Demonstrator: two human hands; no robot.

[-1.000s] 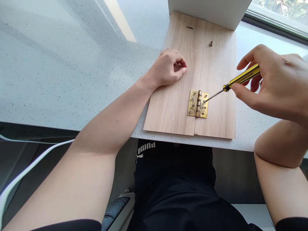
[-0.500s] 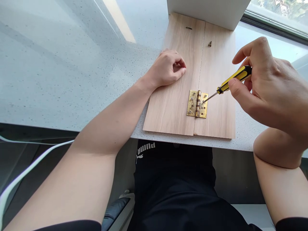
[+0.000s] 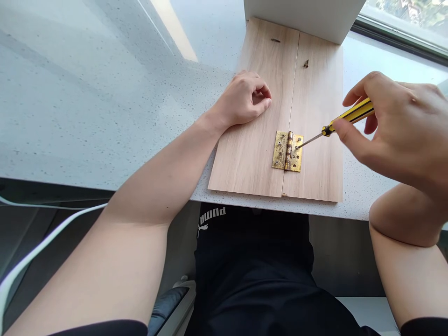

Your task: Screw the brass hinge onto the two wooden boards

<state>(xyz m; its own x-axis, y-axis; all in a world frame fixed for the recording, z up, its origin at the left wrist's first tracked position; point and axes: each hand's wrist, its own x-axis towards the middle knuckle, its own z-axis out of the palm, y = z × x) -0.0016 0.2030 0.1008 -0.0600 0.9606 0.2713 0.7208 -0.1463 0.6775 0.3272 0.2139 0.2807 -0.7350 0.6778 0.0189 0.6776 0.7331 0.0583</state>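
Right hand: closed around the handle of a yellow-and-black screwdriver, thumb pressed along it and index finger arched above.
Screwdriver: slanted down and to the left, its thin shaft ending at the hinge's right leaf; too small to tell how the tip sits there.
Hinge: brass-coloured, dark-stained, opened flat, its knuckle along the seam between two pale wooden boards, near their front edge; one leaf lies on each board.
Left hand: resting on the left board by its outer edge, fingers curled in to a narrow gap; whether anything is inside, I cannot tell.
Right board: side by side with the left one on the speckled surface.
Loose screw: on the right board, towards its far end.
Dark oval mark: on the left board's far end, too small to identify.
Behind: a grey block at the boards' far end, a window to the right.
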